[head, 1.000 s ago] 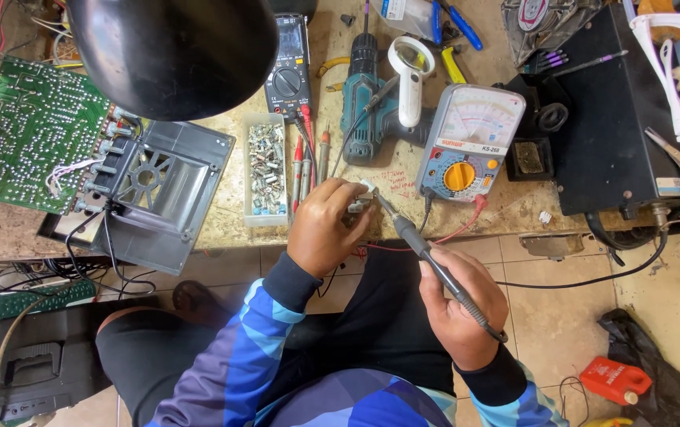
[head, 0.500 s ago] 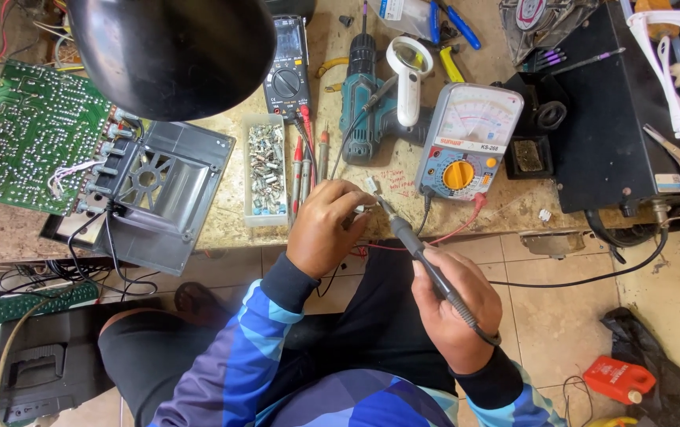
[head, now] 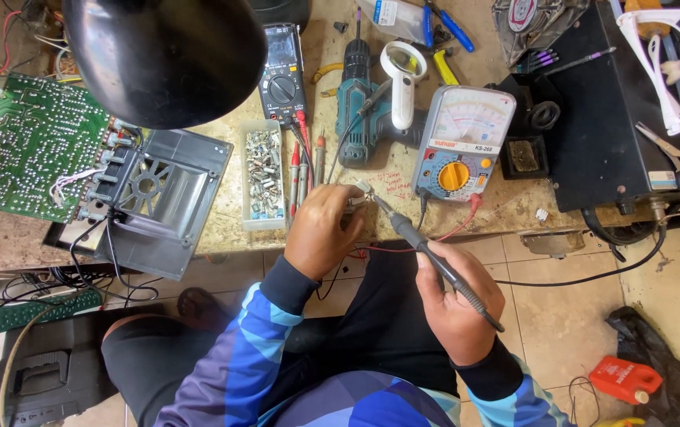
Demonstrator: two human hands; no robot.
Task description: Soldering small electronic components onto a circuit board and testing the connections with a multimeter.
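View from above a cluttered workbench. The left hand (head: 322, 231) is curled closed around a small pale component (head: 362, 191) at the bench edge, mostly hidden by the fingers. The right hand (head: 452, 304), lower and to the right, grips a dark soldering iron (head: 427, 253) like a pen, its tip touching the component just beside the left fingertips. An analog multimeter (head: 462, 142) sits just behind

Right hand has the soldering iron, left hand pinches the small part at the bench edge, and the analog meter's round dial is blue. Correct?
Not quite: the head view shows the analog meter has an orange dial, not blue. The right hand does hold the soldering iron, and the left hand pinches the small part.
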